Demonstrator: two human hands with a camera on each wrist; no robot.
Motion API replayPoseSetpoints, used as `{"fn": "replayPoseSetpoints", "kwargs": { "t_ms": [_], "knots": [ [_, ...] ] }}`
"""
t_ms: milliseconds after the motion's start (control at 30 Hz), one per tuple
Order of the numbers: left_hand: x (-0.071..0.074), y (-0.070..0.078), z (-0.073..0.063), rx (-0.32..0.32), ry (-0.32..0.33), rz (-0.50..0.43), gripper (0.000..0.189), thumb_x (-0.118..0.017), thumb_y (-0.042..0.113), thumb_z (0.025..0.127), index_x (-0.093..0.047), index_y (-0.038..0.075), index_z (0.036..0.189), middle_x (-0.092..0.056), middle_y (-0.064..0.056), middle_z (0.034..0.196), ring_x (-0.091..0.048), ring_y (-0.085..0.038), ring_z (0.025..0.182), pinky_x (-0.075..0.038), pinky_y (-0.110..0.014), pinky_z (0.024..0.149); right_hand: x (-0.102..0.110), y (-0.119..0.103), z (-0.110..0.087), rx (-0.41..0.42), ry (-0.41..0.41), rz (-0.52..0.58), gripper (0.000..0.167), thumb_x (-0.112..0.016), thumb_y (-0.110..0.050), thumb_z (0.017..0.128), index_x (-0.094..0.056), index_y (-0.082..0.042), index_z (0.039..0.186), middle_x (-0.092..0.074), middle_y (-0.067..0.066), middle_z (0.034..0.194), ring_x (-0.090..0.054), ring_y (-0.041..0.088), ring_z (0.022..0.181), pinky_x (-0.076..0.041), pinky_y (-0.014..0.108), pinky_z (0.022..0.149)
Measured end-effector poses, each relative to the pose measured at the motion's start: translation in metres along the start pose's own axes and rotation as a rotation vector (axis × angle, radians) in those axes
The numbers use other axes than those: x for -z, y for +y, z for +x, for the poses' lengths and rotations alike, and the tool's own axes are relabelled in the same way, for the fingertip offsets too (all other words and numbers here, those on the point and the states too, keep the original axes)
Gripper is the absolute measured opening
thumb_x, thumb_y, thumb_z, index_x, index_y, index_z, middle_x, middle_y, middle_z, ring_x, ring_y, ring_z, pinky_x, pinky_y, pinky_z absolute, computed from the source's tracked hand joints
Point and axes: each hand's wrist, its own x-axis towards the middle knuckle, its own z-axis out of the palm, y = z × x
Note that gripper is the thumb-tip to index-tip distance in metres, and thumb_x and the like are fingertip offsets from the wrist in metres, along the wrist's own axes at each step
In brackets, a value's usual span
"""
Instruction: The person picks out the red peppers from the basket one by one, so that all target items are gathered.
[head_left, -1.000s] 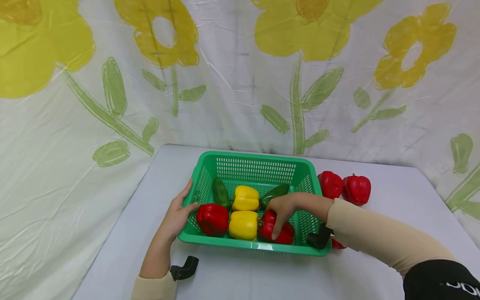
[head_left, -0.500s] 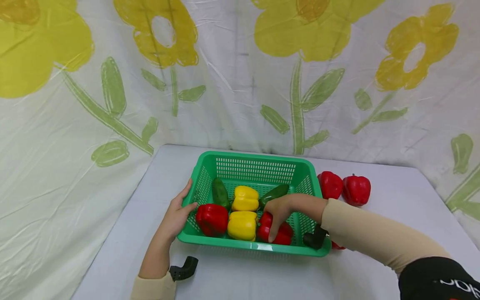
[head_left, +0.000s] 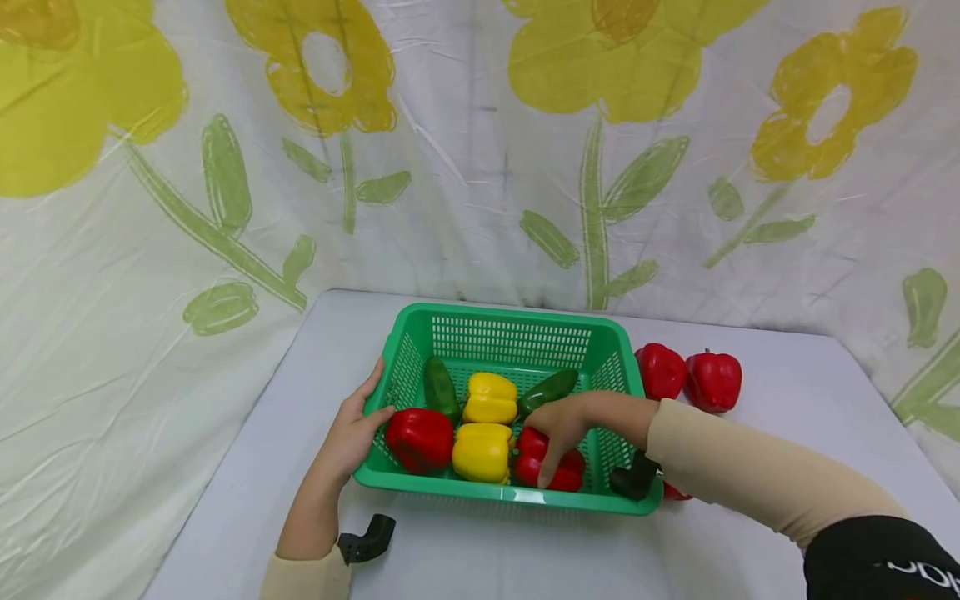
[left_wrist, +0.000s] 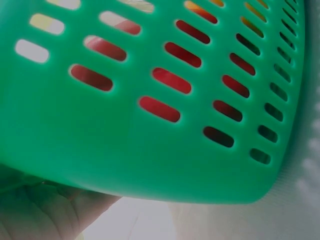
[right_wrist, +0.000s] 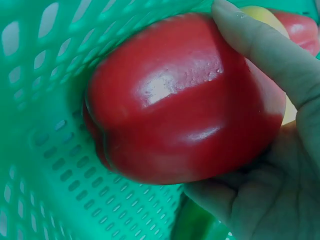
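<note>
A green plastic basket [head_left: 517, 313] stands on the table. My left hand [head_left: 352, 437] grips its left rim, the thumb over the edge; in the left wrist view the basket wall [left_wrist: 125, 145] hides much of that hand [left_wrist: 45, 212]. Inside the basket, at the front right, my right hand [head_left: 558, 427] holds a red bell pepper [head_left: 564, 471]. The right wrist view has thumb and fingers around this pepper [right_wrist: 175, 100]. Left of it lie a yellow bell pepper [head_left: 482, 452] and another red bell pepper [head_left: 418, 440] in the front row.
Behind them in the basket lie a second yellow bell pepper [head_left: 491, 398] and two dark green cucumber-like vegetables, left [head_left: 441, 387] and right [head_left: 549, 390]. Red bell peppers [head_left: 661, 372] sit on the table [head_left: 795, 400] right of the basket. A flower-painted cloth [head_left: 465, 150] hangs behind.
My right hand and its red bell pepper have shifted slightly left. The front yellow bell pepper and the left red one have slid a little left too. My left hand stays on the rim.
</note>
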Motion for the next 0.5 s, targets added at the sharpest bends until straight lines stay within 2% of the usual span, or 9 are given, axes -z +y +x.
{"fn": "replayPoseSetpoints", "kwargs": {
  "t_ms": [233,500],
  "knots": [
    [0.0005,-0.0005,0.0002,0.003,-0.001,-0.002,0.064,-0.041,0.004,0.095,-0.011,0.018,0.151,-0.009,-0.002,0.157,-0.005,-0.026,0.145,-0.015,-0.050,0.115,-0.0007,0.0019,-0.0010,0.023,-0.015,0.009,0.061,-0.077,-0.032,0.074,-0.048,-0.011,0.123,-0.056,-0.008,0.102,-0.050,0.009,0.097,-0.052,0.027,0.079],
    [0.0004,-0.0001,0.0006,0.003,-0.005,-0.004,0.064,-0.040,0.004,0.095,-0.011,0.018,0.151,-0.009,-0.003,0.157,-0.005,-0.026,0.145,-0.014,-0.050,0.115,-0.0012,0.0033,-0.0029,0.018,-0.017,0.047,0.059,-0.078,-0.031,0.074,-0.048,-0.015,0.123,-0.056,-0.010,0.102,-0.051,0.009,0.099,-0.054,0.028,0.077]
  ]
}}
